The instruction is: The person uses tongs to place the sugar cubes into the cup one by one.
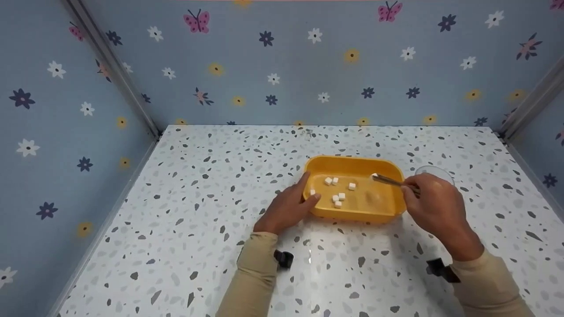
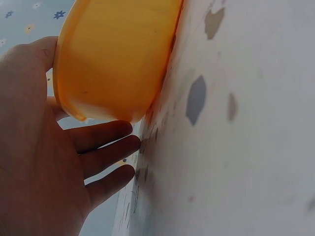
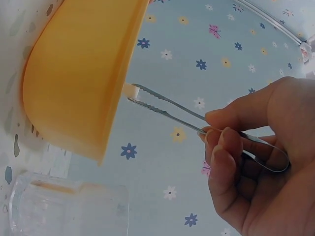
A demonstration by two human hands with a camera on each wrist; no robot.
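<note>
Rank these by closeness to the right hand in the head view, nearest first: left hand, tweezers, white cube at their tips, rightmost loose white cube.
1. Metal tweezers: held in the right hand.
2. White cube at their tips: over the yellow tray, right half.
3. Rightmost loose white cube: on the tray's floor, midway along.
4. Left hand: touching the tray's left end.

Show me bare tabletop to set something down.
Free: speckled tabletop left of the left hand, and the strip between the yellow tub and flowered wall. Crowded: the tub's right end, with the right hand, tweezers and clear cup.
</note>
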